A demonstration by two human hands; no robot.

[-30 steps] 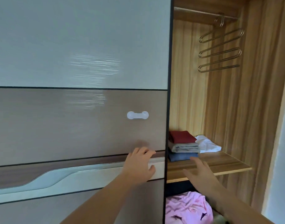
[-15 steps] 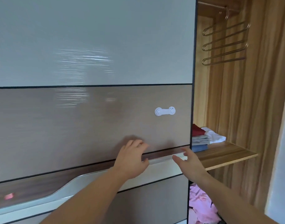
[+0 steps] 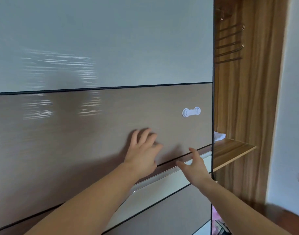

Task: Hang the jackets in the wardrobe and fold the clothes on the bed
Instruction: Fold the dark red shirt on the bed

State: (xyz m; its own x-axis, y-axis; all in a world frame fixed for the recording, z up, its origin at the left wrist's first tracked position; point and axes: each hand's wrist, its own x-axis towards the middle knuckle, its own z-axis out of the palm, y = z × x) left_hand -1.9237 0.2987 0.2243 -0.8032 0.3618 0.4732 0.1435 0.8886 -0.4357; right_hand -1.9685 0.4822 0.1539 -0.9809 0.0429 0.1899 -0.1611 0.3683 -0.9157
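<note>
A sliding wardrobe door (image 3: 103,68), grey above and brown below, fills most of the view. My left hand (image 3: 142,153) lies flat on its brown panel with fingers spread. My right hand (image 3: 194,165) is open against the door's white recessed handle strip (image 3: 164,182), near the door's right edge. A narrow gap of wardrobe interior (image 3: 243,92) shows on the right, with a metal multi-tier hanger (image 3: 230,43) hanging high up. A wooden shelf (image 3: 233,151) inside carries a sliver of white folded clothing (image 3: 219,136). Pink fabric (image 3: 216,217) peeks out below.
A white plastic child lock (image 3: 191,112) is stuck on the brown panel near the door's right edge. A pale wall (image 3: 294,102) stands to the right of the wardrobe's wooden side.
The door has slid right, narrowing the opening and hiding the red, grey and blue folded stack. Both hands moved right with it; the right hand went from the shelf edge onto the door.
</note>
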